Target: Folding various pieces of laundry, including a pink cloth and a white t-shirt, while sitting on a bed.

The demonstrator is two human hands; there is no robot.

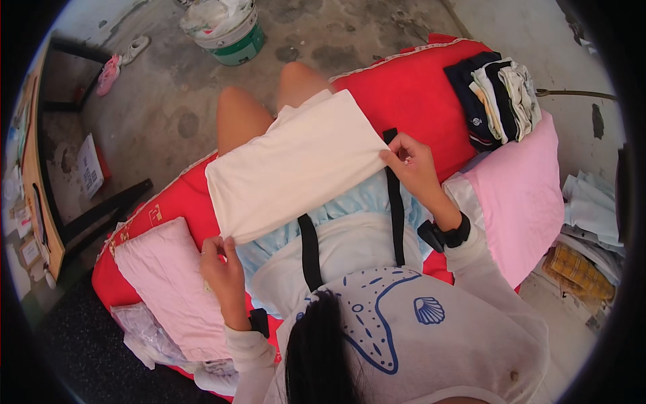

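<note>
A cream-white folded cloth garment [298, 161] lies stretched across my lap, over light blue dotted fabric [348, 199]. My left hand [222, 275] pinches its near left corner between thumb and fingers. At the right end, my right hand [411, 164] grips the other near corner. The near edge between both hands is fairly straight, and the far edge rests over my thighs. What the cloth is exactly cannot be made out while it is folded.
I sit on a red bedspread [414, 86]. On the right are stacked folded clothes [504, 101] and a pink pillow [515, 197]; on the left, a folded pink cloth [169, 288] and a clear plastic bag [141, 323]. A green-and-white bucket [234, 48] stands on the floor.
</note>
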